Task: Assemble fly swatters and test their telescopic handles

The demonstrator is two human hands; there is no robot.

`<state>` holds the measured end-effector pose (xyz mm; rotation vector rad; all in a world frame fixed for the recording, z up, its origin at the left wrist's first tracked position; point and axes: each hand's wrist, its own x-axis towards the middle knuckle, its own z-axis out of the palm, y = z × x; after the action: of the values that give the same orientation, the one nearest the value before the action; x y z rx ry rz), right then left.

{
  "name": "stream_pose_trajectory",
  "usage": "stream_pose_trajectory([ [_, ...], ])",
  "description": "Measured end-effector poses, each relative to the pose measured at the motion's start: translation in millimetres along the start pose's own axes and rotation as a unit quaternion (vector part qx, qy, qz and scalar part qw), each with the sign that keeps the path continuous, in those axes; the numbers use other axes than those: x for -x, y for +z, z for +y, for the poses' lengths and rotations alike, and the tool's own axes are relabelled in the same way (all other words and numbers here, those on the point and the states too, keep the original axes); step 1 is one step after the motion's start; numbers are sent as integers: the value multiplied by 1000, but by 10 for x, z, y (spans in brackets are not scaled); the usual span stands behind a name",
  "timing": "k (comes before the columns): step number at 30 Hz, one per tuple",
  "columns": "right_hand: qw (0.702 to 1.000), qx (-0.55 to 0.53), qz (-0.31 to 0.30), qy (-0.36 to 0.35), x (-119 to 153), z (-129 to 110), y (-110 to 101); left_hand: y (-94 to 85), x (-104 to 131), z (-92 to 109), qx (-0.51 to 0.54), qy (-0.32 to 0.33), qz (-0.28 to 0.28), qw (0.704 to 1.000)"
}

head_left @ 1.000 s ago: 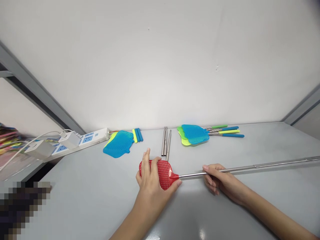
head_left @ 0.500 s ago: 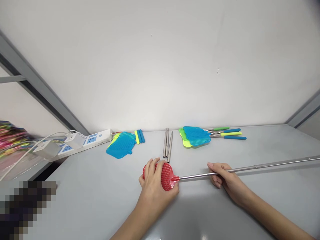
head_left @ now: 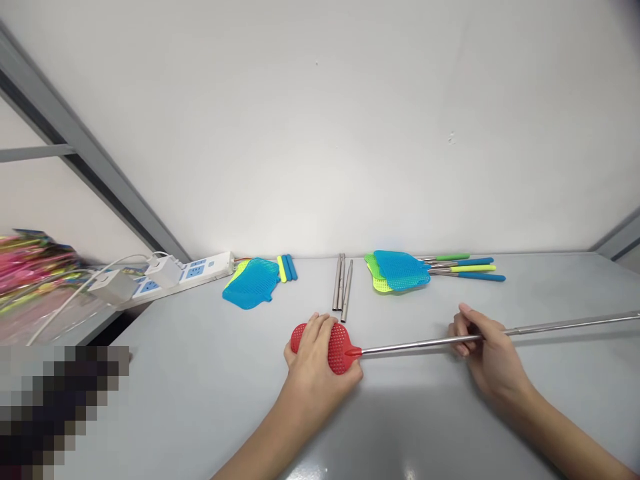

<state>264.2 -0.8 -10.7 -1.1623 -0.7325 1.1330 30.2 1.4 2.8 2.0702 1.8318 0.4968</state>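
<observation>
My left hand (head_left: 315,363) is wrapped over a red perforated swatter head (head_left: 341,348), low in the middle of the view. From the head's neck a long thin metal rod (head_left: 400,347) runs right, past the frame's edge. Around the rod, right of centre, the fingers of my right hand (head_left: 485,347) are curled. Three short metal tubes (head_left: 346,293) lie just behind the red head. Blue and yellow swatter heads (head_left: 253,283) and several short coloured grips (head_left: 287,268) are further left.
Assembled swatters with blue, green and yellow heads (head_left: 403,270) lie near the wall. A white power strip (head_left: 207,267) with chargers stands at the back left of the grey table (head_left: 190,393). Colourful packages (head_left: 35,267) are at the far left; a pixelated patch covers the lower left.
My right hand has slid right along the rod, away from the red head. My left hand keeps its hold. The whole view has shifted slightly.
</observation>
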Motion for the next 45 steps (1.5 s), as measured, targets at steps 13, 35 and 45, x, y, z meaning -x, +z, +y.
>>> stream_pose_trajectory([
  [13,983,-165,61,57,-103,-32,-80,34,-4,-64,-24,5,15,1000],
  [35,988,-136,39,59,-105,4,-93,-67,-35,-133,-43,140,-83,986],
  [45,985,-151,73,26,-66,52,-67,61,55,-81,-65,126,-31,989],
])
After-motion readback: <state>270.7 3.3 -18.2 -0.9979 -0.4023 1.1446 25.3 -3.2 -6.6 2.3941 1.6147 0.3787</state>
